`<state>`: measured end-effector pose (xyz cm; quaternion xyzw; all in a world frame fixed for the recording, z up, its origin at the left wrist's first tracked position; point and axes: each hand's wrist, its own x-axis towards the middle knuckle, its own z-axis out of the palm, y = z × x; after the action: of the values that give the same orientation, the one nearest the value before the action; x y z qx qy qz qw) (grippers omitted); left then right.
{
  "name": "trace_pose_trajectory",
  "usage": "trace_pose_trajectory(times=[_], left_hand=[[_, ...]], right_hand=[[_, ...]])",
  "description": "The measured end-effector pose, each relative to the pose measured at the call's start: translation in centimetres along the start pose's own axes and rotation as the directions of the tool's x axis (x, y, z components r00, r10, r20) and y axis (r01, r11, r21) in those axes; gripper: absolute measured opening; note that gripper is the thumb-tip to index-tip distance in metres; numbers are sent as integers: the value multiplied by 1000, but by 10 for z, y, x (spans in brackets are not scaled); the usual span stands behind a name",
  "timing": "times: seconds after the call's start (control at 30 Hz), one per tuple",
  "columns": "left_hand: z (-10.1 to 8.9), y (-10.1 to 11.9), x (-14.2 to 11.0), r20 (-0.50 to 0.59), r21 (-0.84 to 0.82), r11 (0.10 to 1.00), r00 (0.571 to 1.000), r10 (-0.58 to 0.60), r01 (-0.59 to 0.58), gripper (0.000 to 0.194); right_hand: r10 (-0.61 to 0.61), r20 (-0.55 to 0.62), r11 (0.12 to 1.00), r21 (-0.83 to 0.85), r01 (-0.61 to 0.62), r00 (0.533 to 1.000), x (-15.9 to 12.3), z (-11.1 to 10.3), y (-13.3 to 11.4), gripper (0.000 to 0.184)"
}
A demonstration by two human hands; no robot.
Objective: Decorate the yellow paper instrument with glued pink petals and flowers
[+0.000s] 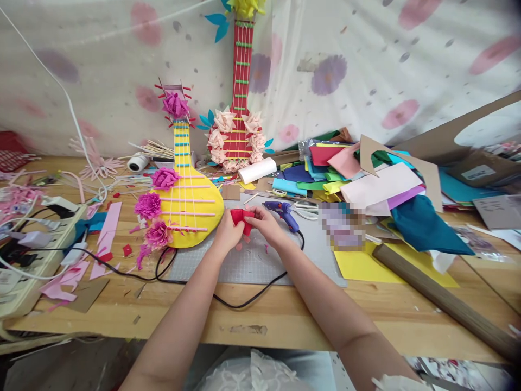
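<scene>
Both hands meet over a grey cutting mat (317, 266) and pinch one small piece of red crepe paper (237, 216). My left hand (228, 231) grips its left side, and my right hand (262, 224) closes on the right side with thumb and fingertips. Part of the paper is hidden behind the fingers. Just right of my right hand lies a blue glue gun (285, 214) with a black cord. To the left of my left hand is a yellow paper lute (199, 203) with pink strips, strings and magenta paper flowers (148, 206).
A red lute with pale flowers (241, 136) leans against the curtain. Scissors (306, 209) lie beside the glue gun. Coloured paper is heaped at right, near a brown roll (439, 298). A power strip (49, 271) stands left; the black cord (252, 303) loops near the table's front.
</scene>
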<state>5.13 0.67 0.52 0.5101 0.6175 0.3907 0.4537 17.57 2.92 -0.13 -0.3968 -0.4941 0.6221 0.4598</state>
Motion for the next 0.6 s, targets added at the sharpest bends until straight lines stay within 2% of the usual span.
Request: trace_pose_trajectory(times=[0.13, 0.23, 0.37, 0.5, 0.6], left_hand=[[4, 8, -3, 109, -263, 953, 986, -127, 152, 50], [4, 11, -6, 144, -366, 912, 979, -141, 185, 51], [3, 9, -7, 189, -418, 889, 975, -115, 186, 53], [1, 6, -5, 166, -430, 883, 978, -130, 190, 56], [-2, 1, -3, 138, -459, 873, 984, -116, 168, 51]], right_hand=[[48, -46, 997, 59, -45, 998, 1, 5, -3, 35], [77, -63, 994, 86, -72, 995, 0, 6, -5, 39], [71, -64, 993, 98, -65, 995, -1, 2, -4, 38], [64, -116, 989, 138, -48, 991, 0, -5, -2, 36], [70, -158, 986, 159, -44, 985, 0, -9, -4, 38]])
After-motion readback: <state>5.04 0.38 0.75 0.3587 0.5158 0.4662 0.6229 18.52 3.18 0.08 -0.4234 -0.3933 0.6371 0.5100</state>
